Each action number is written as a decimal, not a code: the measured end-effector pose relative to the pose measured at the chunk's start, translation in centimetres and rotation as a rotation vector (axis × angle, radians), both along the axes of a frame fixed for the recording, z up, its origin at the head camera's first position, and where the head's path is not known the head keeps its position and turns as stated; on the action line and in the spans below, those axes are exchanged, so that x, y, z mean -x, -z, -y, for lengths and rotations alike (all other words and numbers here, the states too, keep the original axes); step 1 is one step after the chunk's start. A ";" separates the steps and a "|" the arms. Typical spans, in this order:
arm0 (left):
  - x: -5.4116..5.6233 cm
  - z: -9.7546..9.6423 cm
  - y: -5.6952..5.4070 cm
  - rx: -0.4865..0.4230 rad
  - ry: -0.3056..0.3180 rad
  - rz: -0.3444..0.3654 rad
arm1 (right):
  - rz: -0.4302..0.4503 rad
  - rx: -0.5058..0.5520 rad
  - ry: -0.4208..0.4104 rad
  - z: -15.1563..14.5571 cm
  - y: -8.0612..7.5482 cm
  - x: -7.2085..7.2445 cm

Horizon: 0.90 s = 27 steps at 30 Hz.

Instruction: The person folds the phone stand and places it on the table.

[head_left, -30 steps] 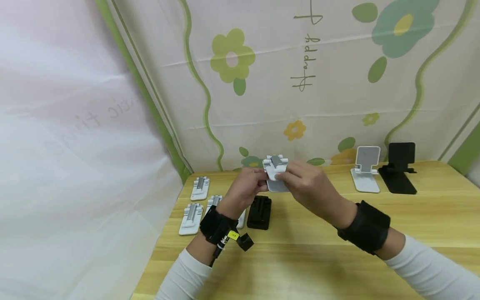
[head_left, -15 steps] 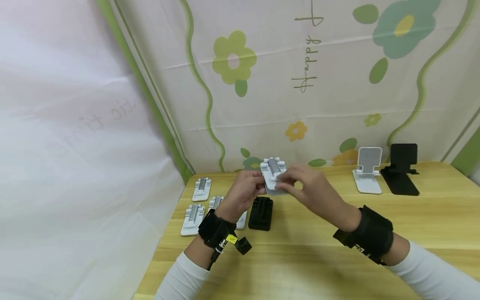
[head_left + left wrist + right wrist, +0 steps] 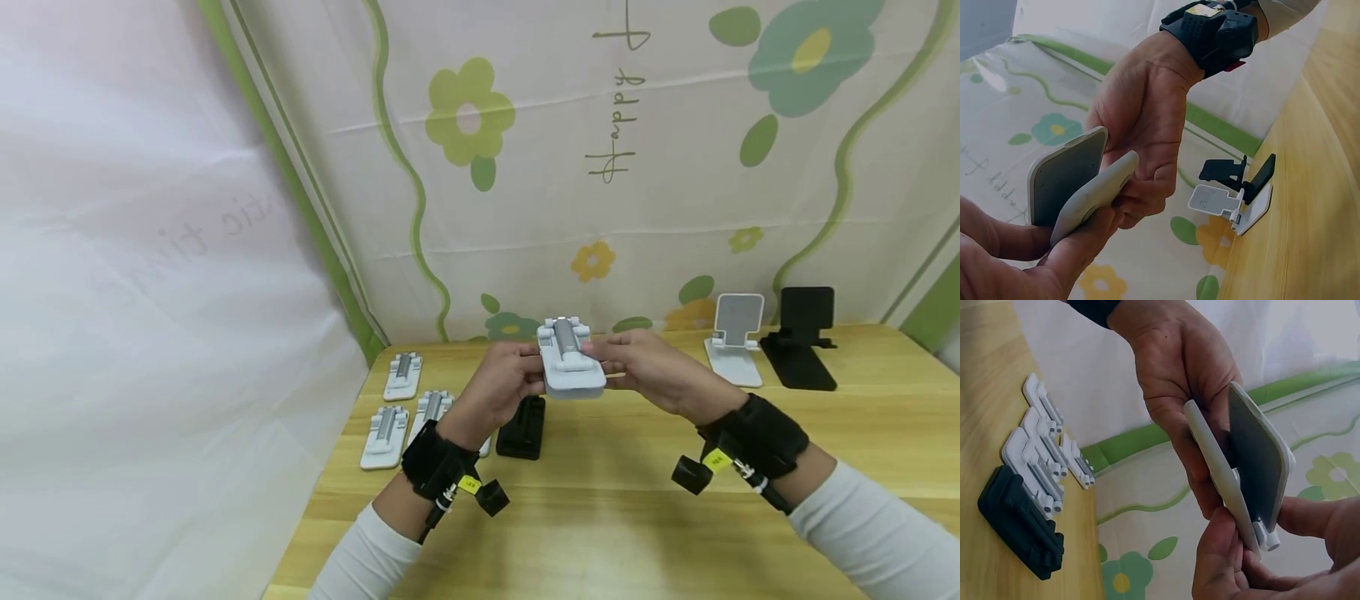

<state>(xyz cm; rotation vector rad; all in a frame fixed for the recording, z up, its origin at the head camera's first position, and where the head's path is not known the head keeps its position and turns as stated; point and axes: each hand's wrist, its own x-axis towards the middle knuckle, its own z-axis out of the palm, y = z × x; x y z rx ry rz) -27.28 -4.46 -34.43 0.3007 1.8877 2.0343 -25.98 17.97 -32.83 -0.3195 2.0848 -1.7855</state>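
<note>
Hanging behind everything, a pale printed curtain [image 3: 525,208] fills most of the head view, with green vines, flowers and the word "Happy" running sideways; a plainer white sheet [image 3: 150,375] with faint lettering covers the left side. Below them spreads a wooden table [image 3: 600,533] in yellowish grain. Two white sleeves reach in from the lower edge, the left sleeve [image 3: 367,550] and the right sleeve [image 3: 870,525], each ending short of a black wristband.

Both hands are closed on one thing. The left hand [image 3: 504,379] grips a white folding stand [image 3: 573,360] by its left side, thumb and fingers on it; the right hand [image 3: 660,371] pinches the opposite side, its thumb near the grey bar. That stand is held up off the table, between the two hands — in the wrist views its two plates stand apart in a narrow wedge.

At the table's right rear, a white stand with a grey panel [image 3: 738,317] and a black stand [image 3: 806,312] are unfolded side by side, panels raised. On the left lie folded ones: a black folded stand [image 3: 521,429], and four white folded stands [image 3: 1025,464] grouped near it, partly hidden by the left arm in the head view. Smallest are the yellow tags [image 3: 717,460] — one by each wrist camera.
</note>
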 end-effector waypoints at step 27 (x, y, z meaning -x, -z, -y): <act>0.1 -0.1 0.0 0.090 0.024 0.026 | -0.027 -0.021 0.018 -0.6 1.6 0.2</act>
